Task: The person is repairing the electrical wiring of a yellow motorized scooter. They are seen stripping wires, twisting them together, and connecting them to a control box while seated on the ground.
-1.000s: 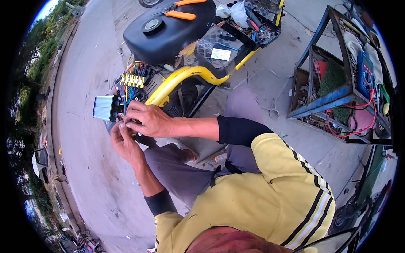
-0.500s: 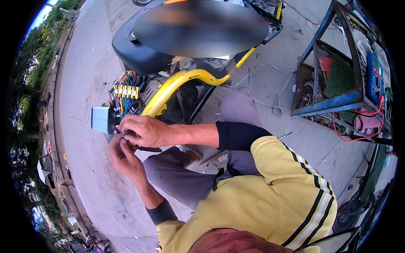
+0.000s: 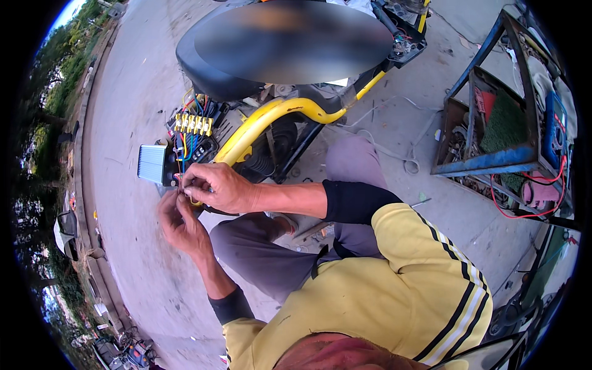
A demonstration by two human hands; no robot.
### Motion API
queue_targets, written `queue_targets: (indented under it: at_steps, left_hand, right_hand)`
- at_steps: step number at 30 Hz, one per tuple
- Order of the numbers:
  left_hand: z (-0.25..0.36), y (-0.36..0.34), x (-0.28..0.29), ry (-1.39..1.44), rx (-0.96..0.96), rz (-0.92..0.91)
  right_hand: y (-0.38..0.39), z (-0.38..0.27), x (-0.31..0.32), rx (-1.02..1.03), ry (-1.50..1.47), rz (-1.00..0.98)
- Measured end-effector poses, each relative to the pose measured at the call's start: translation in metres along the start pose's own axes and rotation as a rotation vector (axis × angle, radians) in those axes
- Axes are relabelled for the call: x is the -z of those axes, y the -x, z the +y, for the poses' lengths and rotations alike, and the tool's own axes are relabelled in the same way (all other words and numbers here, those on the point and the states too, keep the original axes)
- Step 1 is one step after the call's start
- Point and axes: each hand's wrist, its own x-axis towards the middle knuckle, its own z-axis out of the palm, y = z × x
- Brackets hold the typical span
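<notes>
We see the left hand (image 3: 183, 227) and right hand (image 3: 223, 188) close together, fingers pinched narrow on thin wires (image 3: 179, 176), just right of the silver finned controller (image 3: 152, 163); the yellow terminal strip (image 3: 193, 124) sits farther off.

Pale grey concrete ground (image 3: 123, 185), scuffed and spotted with dark stains, spreads out left of the grip and reappears on its far right. Farther left of the grip runs a long kerb (image 3: 84, 135), bent by the lens — behind it stand dark green trees (image 3: 38, 166), with bright sky (image 3: 61, 21) beyond and ahead of the grip. Well to the grip's right stands an open metal rack (image 3: 487, 169), its blue paint worn, holding a green mat (image 3: 505, 126). Daylight falls softly over everything.
</notes>
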Motion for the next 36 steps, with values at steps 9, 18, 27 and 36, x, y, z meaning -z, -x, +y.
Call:
queue_targets:
  at_steps: [9, 18, 27, 36]
  left_hand:
    - [-0.001, 0.0, 0.005, -0.05, 0.043, 0.024]
    - [-0.004, -0.008, 0.006, -0.17, -0.156, 0.06]
    - [-0.011, -0.003, 0.018, -0.281, -0.273, -0.007]
    - [-0.015, -0.007, 0.023, -0.494, -0.489, -0.065]
  right_hand:
    - [0.0, 0.003, -0.006, -0.11, -0.135, -0.012]
    - [0.0, 0.005, -0.008, -0.266, -0.293, -0.013]
    - [-0.003, 0.005, -0.009, -0.235, -0.178, -0.071]
    - [-0.008, 0.004, -0.006, -0.184, -0.078, -0.106]
